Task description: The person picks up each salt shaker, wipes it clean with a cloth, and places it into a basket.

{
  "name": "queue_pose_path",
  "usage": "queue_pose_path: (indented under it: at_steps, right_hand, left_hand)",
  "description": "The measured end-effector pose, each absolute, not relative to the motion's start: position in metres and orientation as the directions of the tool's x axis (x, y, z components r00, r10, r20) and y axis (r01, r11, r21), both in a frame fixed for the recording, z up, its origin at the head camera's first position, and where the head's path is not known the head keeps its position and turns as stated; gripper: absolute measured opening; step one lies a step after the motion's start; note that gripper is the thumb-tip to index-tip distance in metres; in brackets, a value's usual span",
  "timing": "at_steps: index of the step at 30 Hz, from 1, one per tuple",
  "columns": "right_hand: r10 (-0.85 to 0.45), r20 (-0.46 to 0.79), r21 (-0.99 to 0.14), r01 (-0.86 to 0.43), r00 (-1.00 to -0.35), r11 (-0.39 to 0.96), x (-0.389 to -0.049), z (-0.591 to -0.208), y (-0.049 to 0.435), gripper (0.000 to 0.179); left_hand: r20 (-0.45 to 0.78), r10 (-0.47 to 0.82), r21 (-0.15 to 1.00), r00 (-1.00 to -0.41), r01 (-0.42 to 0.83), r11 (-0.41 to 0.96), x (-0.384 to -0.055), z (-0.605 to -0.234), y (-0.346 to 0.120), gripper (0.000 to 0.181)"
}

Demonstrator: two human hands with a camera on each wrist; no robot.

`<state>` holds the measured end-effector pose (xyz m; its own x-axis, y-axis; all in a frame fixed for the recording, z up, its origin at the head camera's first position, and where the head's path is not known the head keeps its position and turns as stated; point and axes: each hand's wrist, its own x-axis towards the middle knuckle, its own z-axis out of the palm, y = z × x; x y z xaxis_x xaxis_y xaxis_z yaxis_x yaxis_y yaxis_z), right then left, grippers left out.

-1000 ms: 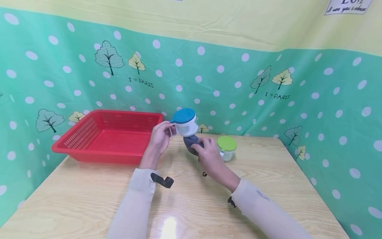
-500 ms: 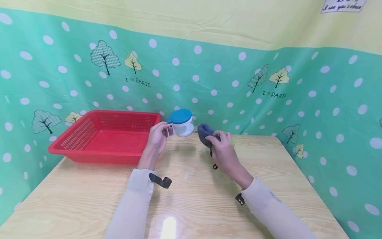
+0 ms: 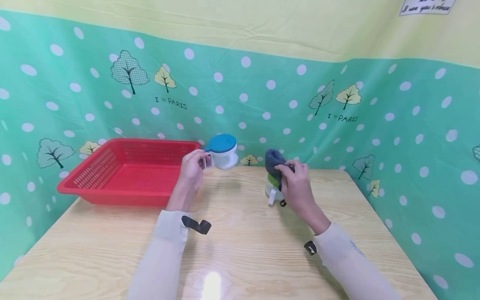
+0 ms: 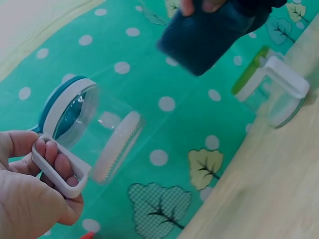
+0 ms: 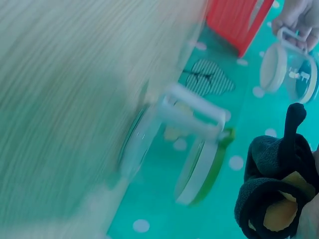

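Your left grip (image 3: pixel 191 168) holds the blue jar (image 3: pixel 223 152) by its handle (image 4: pixel 74 191), raised off the bench (image 3: pixel 240 246), lid up; the jar lies right of that grip, well apart from the cloth (image 3: pixel 273 161) your right grip (image 3: pixel 298 187) pinches (partly hiding the green jar (image 3: pixel 271 192)).

A clear jar (image 3: pixel 223 160) with a blue lid (image 3: pixel 222 143) and white handle (image 4: pixel 74 190); dark navy cloth (image 3: pixel 273 160); second clear jar (image 4: pixel 259 98), lime-green lid (image 4: pixel 250 70); red basket (image 3: pixel 123 192); pale wood-grain table (image 3: pixel 240 250); green curtain (image 3: pixel 225 93) dotted white.
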<state>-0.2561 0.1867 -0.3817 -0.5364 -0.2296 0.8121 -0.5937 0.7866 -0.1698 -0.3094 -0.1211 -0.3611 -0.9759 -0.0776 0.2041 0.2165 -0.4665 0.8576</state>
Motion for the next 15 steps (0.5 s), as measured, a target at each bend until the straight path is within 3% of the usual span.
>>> queue_pose_path:
  at_steps: [4,15]
  right_hand:
    - [-0.192,0.806,-0.201,-0.564,-0.560,0.801,-0.258,-0.383,0.203,0.032]
    - [-0.126,0.781,-0.223,-0.461,-0.612,0.859,-0.265,-0.391,0.254,0.027]
  left_hand:
    - [0.228,-0.095,0.844,-0.969,0.245,-0.476,-0.309,-0.352,-0.136,0.037]
    - [0.267,-0.153,0.901,-0.952,0.303,-0.311,-0.295,-0.338,-0.206,0.034]
